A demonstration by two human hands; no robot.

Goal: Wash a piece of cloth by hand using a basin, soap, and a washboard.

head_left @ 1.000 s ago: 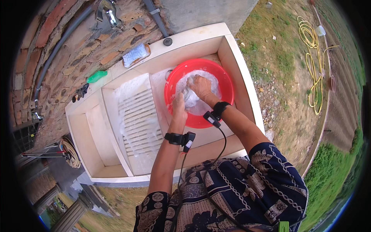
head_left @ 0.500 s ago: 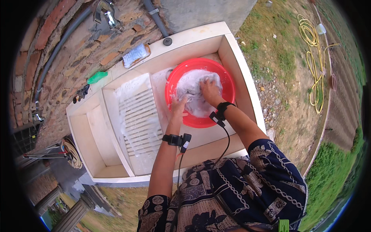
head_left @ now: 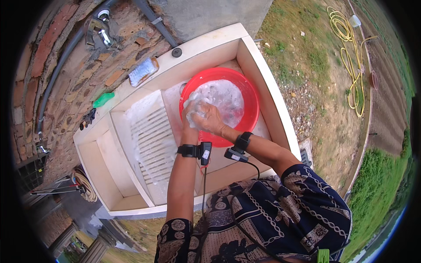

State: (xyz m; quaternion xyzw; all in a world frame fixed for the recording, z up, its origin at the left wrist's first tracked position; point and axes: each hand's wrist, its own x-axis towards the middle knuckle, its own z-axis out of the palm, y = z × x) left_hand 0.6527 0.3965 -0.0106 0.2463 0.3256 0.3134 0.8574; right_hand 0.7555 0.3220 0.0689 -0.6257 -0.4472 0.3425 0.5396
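Note:
A round red basin (head_left: 251, 98) sits inside a pale stone sink and holds foamy, cloudy water (head_left: 229, 101). Over the basin's left side my two hands are pressed together. My right hand (head_left: 211, 120) is closed on a wet, sudsy greyish cloth (head_left: 195, 113), bunched up small. Partly hidden behind it, my left hand (head_left: 187, 124) grips the same cloth from the left. Fingers of both hands are slightly blurred, and most of the left ones are covered.
Left of the basin is the sink's ribbed, soapy washboard (head_left: 153, 142), then a side compartment (head_left: 103, 168). Along the back ledge lie a scrubbing brush (head_left: 144, 72), a green item (head_left: 103, 100) and a dark stopper (head_left: 176, 52). A metal tap (head_left: 105, 37) juts from the brick wall.
Both hands have risen from the suds and come together at the basin's left side, now with the cloth bunched between them. Foamy water shows where the cloth lay spread.

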